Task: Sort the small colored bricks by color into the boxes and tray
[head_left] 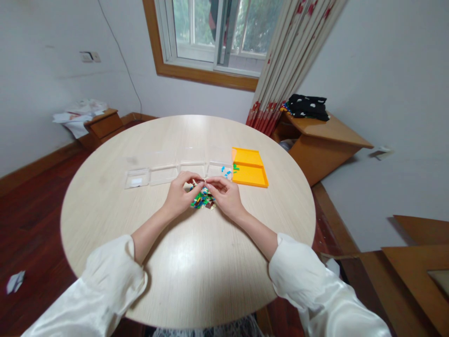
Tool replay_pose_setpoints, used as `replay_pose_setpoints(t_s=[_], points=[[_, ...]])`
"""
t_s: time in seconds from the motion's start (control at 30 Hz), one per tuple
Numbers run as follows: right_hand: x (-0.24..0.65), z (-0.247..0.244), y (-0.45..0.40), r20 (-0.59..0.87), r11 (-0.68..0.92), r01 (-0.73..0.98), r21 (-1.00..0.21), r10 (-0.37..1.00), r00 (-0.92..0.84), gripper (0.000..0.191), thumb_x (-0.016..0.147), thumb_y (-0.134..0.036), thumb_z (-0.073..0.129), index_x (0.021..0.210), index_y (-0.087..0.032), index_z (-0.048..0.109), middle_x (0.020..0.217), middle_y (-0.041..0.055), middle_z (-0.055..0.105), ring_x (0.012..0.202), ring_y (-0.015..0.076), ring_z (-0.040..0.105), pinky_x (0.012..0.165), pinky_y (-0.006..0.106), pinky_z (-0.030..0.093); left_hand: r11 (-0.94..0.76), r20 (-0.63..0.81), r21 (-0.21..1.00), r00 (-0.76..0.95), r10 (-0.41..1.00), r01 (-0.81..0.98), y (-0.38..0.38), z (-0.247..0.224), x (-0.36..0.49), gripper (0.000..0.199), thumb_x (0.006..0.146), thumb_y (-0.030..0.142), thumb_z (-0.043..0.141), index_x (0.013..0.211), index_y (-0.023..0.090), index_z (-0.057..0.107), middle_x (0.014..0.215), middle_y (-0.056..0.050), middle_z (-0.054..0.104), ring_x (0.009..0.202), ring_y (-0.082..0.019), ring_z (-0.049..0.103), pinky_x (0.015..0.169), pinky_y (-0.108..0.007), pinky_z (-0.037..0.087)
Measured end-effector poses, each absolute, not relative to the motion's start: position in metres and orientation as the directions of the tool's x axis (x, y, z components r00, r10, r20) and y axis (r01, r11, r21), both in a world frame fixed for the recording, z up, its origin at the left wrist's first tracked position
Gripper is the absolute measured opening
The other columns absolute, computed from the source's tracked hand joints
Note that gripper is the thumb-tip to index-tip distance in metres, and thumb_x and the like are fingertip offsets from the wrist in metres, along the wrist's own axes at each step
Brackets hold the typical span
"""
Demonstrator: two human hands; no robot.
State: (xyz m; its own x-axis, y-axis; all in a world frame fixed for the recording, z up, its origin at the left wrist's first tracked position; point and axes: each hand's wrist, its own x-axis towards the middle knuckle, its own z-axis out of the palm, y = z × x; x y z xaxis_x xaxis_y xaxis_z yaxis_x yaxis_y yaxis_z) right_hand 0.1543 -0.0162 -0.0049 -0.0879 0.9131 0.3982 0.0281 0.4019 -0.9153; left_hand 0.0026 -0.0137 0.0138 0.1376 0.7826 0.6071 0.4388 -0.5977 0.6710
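Note:
A heap of small toy building bricks, green, blue, white, yellow and brown, lies on the round table. Above the heap, my left hand is closed in a pinch, thumb against fingers. My right hand pinches right beside it, and the fingertips of both nearly meet. Whatever is between the fingertips is too small to name. Behind the hands stand several open clear plastic boxes. Loose blue bricks are in the rightmost clear one. An open yellow box holds a few green bricks at its left side.
The leftmost clear box has a white slip in it. Past the table's right edge is a wooden cabinet with a folded black cloth on top. Papers lie on a low wooden stand at left. A window and curtain are behind.

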Motion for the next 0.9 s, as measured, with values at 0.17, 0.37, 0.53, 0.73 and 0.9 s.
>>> replay_pose_setpoints(t_s=[0.17, 0.37, 0.53, 0.73, 0.9], points=[[0.153, -0.006, -0.015, 0.396, 0.402, 0.083, -0.912, 0.914, -0.082, 0.016, 0.076, -0.031, 0.062, 0.086, -0.019, 0.066, 0.085, 0.004, 0.069, 0.078, 0.0136, 0.064, 0.071, 0.026, 0.053, -0.464, 0.591, 0.708, -0.088, 0.802, 0.533, 0.013, 0.001, -0.014, 0.004, 0.072, 0.021, 0.059, 0.073, 0.019, 0.061, 0.074, -0.001, 0.064, 0.071, -0.016, 0.052, 0.067, -0.03, 0.041], [0.158, -0.003, -0.015, 0.478, 0.491, 0.283, -0.824, 0.87, -0.119, 0.013, 0.079, -0.021, 0.055, 0.086, -0.02, 0.066, 0.088, 0.0039, 0.068, 0.083, 0.0137, 0.061, 0.069, 0.026, 0.049, -0.384, 0.631, 0.623, -0.148, 0.762, 0.682, 0.031, -0.009, -0.023, 0.003, 0.072, 0.021, 0.059, 0.072, 0.019, 0.061, 0.079, -0.003, 0.063, 0.08, -0.019, 0.053, 0.079, -0.036, 0.038], [0.158, -0.001, -0.016, 0.506, 0.521, 0.334, -0.785, 0.851, -0.139, 0.013, 0.08, -0.018, 0.054, 0.087, -0.02, 0.065, 0.087, 0.0041, 0.067, 0.084, 0.0146, 0.059, 0.069, 0.027, 0.048, -0.317, 0.639, 0.585, -0.184, 0.747, 0.746, 0.036, -0.018, -0.019, 0.013, 0.072, 0.026, 0.064, 0.083, 0.022, 0.068, 0.091, -0.007, 0.058, 0.091, -0.025, 0.049, 0.083, -0.042, 0.034], [0.16, 0.0, -0.016, 0.56, 0.569, 0.404, -0.717, 0.814, -0.153, 0.017, 0.081, -0.015, 0.051, 0.09, -0.021, 0.065, 0.091, 0.0054, 0.065, 0.09, 0.0172, 0.056, 0.073, 0.031, 0.047, -0.297, 0.619, 0.559, -0.151, 0.771, 0.774, 0.039, -0.023, -0.021, 0.036, 0.071, 0.028, 0.066, 0.106, 0.023, 0.065, 0.098, -0.009, 0.054, 0.094, -0.027, 0.048, 0.083, -0.043, 0.035], [0.165, -0.013, -0.007, 0.565, 0.604, 0.474, -0.64, 0.789, -0.241, 0.026, 0.082, -0.01, 0.046, 0.095, -0.02, 0.066, 0.098, 0.0072, 0.065, 0.097, 0.0187, 0.055, 0.089, 0.038, 0.043, -0.343, 0.635, 0.558, -0.122, 0.763, 0.756, 0.035, -0.019, -0.02, 0.023, 0.074, 0.027, 0.063, 0.096, 0.021, 0.068, 0.091, -0.007, 0.057, 0.09, -0.025, 0.05, 0.083, -0.042, 0.035]])
